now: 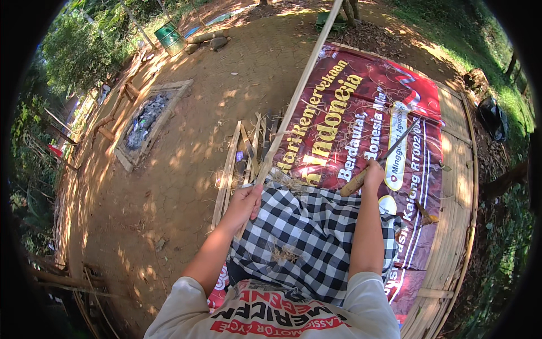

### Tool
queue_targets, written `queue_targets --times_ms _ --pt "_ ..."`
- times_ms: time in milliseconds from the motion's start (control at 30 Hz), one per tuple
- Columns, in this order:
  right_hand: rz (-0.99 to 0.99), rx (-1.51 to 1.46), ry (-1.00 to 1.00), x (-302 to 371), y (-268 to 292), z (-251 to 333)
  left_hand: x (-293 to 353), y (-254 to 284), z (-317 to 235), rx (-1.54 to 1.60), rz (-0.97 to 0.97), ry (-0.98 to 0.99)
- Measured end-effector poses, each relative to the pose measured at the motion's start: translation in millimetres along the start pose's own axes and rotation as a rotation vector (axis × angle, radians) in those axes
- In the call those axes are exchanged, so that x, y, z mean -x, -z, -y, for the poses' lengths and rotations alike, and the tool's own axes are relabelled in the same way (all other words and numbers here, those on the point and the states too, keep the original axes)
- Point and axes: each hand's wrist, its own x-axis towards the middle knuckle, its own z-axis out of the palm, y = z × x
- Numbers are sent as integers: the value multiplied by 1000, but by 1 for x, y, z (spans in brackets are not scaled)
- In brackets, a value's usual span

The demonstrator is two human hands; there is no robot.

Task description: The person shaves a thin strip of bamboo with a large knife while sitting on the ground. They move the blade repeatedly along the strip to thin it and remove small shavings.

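My left hand is closed around the lower end of a long pale bamboo strip, which slants up and away past the top edge of the view. In my right hand is a knife with a thick wooden handle; its dark blade points away to the right, apart from the strip. A black-and-white checked cloth covers my lap, with a small clump of shavings on it. Beneath and beyond lies a dark red printed banner, strewn with thin curled shavings.
The banner lies on a bamboo-slat platform. Several cut bamboo strips lean at its left edge. On the dirt ground are a framed ash pit and a green drum. A black plastic bag lies at right, beyond the platform.
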Motion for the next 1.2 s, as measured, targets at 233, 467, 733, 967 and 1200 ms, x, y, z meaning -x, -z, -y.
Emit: queue_targets --times_ms 233,467,733,967,1200 --pt "44 164 81 0 -3 -6 -31 -24 -66 476 -104 -495" --pt "333 281 45 44 -18 27 -34 -33 -60 492 -233 -666" --pt "867 96 -152 102 -33 52 -36 -37 6 596 -419 -457" --pt "1063 125 -161 140 -46 54 -47 -41 40 632 -518 -390" --pt "1032 -82 -277 167 -54 39 -52 -66 64 602 -523 -348"
